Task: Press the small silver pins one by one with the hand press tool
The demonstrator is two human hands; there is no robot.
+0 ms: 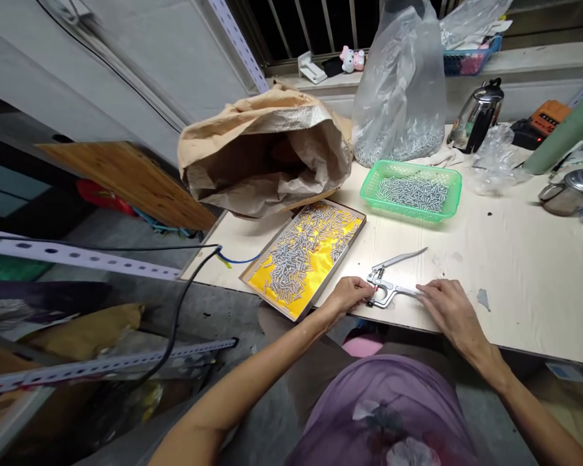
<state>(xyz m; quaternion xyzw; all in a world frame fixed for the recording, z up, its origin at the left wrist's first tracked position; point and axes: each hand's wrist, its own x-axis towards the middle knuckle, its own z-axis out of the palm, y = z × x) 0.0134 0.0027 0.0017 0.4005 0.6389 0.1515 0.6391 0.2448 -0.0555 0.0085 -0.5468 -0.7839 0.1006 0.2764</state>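
Note:
A pair of silver hand pliers (391, 288), like snap-fastener pliers with a spring and a round-throated jaw, lies at the table's front edge with its handles spread. My left hand (348, 295) is at the jaw end, fingertips pinched together; whatever is between them is too small to make out. A small red spot shows beside these fingertips. With thumb and fingers, my right hand (449, 310) grips the end of the lower handle. Left of the pliers, a shallow tray (326, 255) with a yellow lining holds many small metal pins (291, 262).
Behind the tray gapes a large brown paper sack (267, 155). A green basket (411, 213) of small metal pieces stands near a clear plastic bag (401, 97). Farther right are a kettle (479, 116), a metal cup (571, 192) and a green bottle (568, 133). A cable (177, 310) hangs left.

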